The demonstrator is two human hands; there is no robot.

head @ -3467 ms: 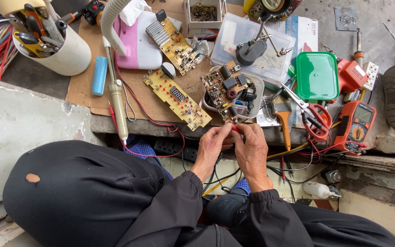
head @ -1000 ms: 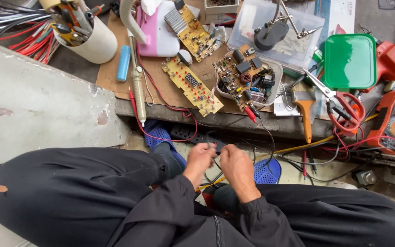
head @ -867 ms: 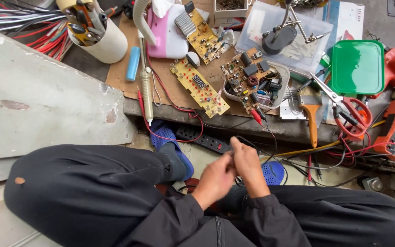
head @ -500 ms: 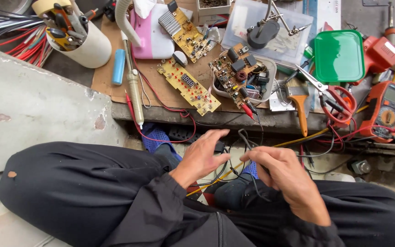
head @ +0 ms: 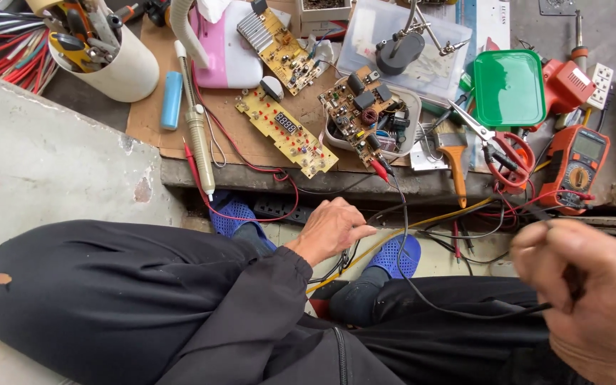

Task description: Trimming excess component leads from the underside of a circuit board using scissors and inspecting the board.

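My left hand [head: 331, 229] rests above my knee with its fingers curled on a bunch of dark wires [head: 365, 219] under the bench edge. My right hand [head: 587, 303] is close to the camera at the lower right, blurred, closed on a thin black wire [head: 442, 308]. That wire runs up to a red clip at the circuit board [head: 362, 114], which lies in a white tray [head: 411, 107]. A yellow cable [head: 422, 222] crosses between my hands. A long yellow circuit board [head: 286, 132] lies on the cardboard.
On the bench are a soldering iron [head: 198, 135], a white cup of tools [head: 117, 63], a blue cylinder [head: 171, 100], a green lid [head: 509, 87], red-handled scissors [head: 506, 148], a brush [head: 456, 165] and an orange multimeter [head: 579, 162]. A black power strip [head: 279, 208] and my blue sandals [head: 393, 255] are below.
My hands were together on the wire in front of my knees. The right hand has pulled away to the lower right and nearer the camera, drawing the black wire out; the left stayed.
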